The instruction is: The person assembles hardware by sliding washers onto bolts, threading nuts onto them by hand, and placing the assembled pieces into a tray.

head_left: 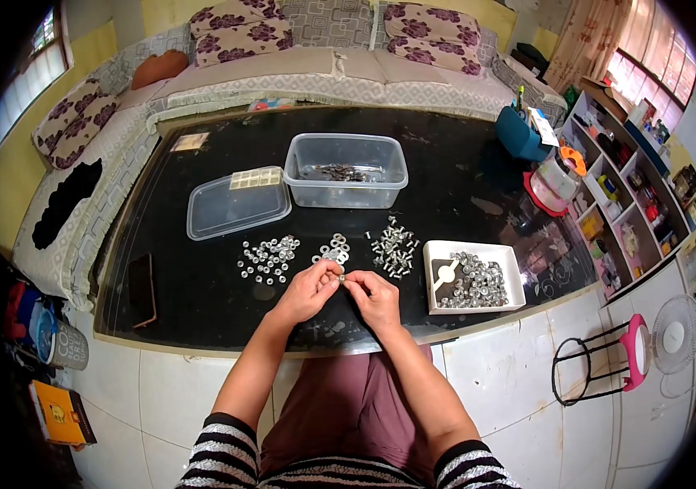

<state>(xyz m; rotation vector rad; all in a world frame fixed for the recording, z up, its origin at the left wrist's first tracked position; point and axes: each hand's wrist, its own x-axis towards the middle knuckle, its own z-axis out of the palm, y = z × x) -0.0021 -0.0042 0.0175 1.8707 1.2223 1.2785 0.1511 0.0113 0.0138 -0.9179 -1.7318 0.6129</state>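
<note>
My left hand [309, 292] and my right hand [374, 300] meet over the near part of the black table, fingertips pinched on a small metal piece [342, 278] between them. Just beyond lie flat washers [336, 247], partly hidden by my left fingers. A group of nuts [268, 258] is spread to the left. Short bolts [395, 248] are heaped right of the washers. Farther right, a white tray [517, 281] holds many assembled-looking metal pieces [478, 281].
A clear plastic box [346, 196] with small dark pieces stands beyond the washers, its lid [234, 208] to the left. A phone [143, 289] lies at the left edge. A teal holder [519, 137] and a clear jar [556, 179] stand at the back right.
</note>
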